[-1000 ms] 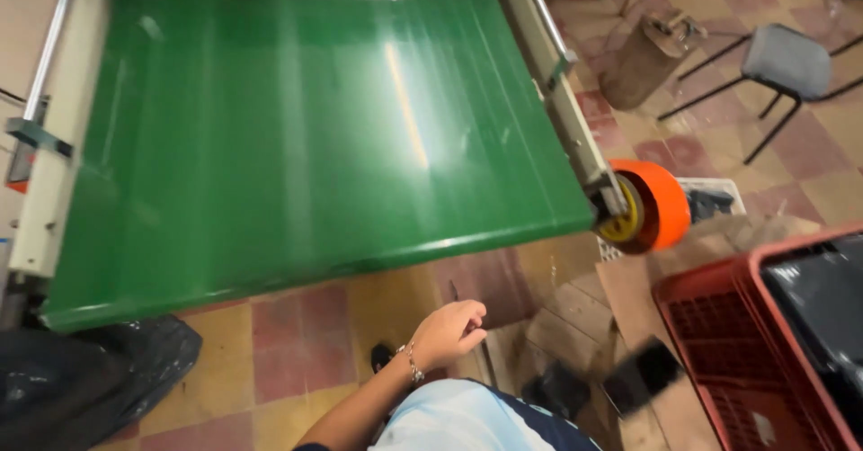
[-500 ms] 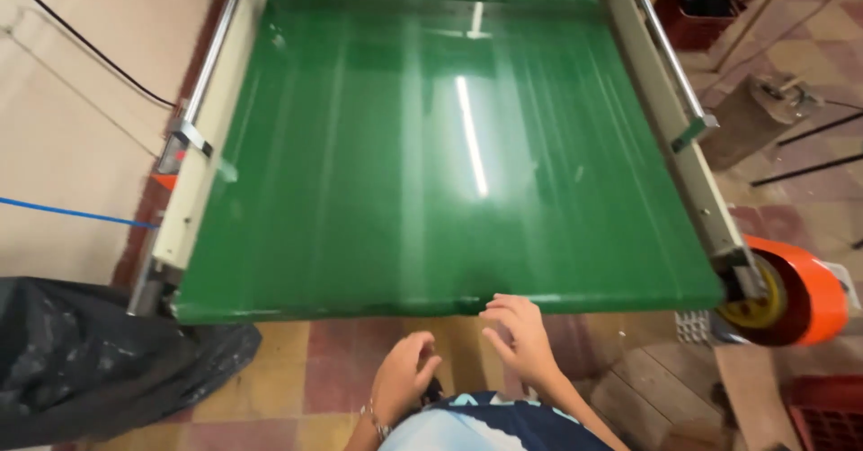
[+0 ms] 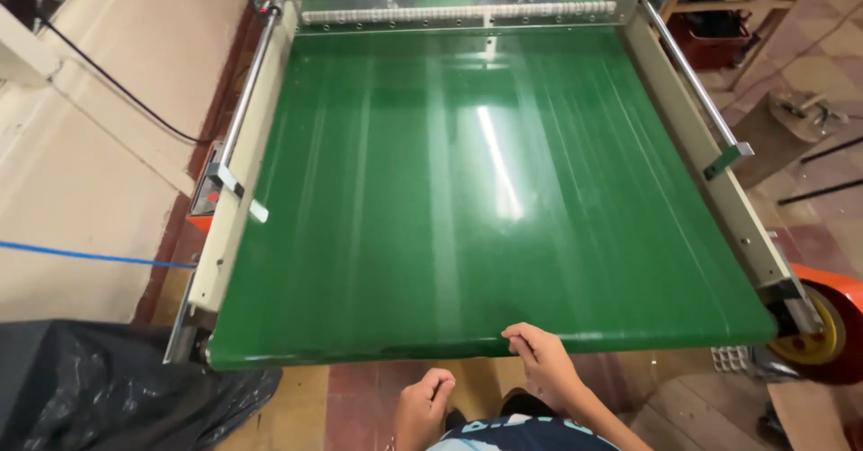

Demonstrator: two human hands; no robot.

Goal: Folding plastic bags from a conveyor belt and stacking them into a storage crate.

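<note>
Head view: right hand (image 3: 541, 363) rests fingertips on the near edge of a green conveyor belt (image 3: 485, 190), gripping nothing; left hand (image 3: 422, 406) hangs loosely curled, empty, below it.

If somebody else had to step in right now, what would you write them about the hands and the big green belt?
Right hand: fingertips rest on the near edge of the green conveyor belt, holding nothing.
Left hand: loosely curled, below the belt edge, apart from it, holding nothing.
The belt carries nothing that shows; its surface is bare and shiny from near edge to the machine's far end.
A black plastic bag sits on the floor to the left; an orange roller sticks out at the belt's near right corner.
Done: nothing to show on the belt. Left: cannot tell from this view.
</note>
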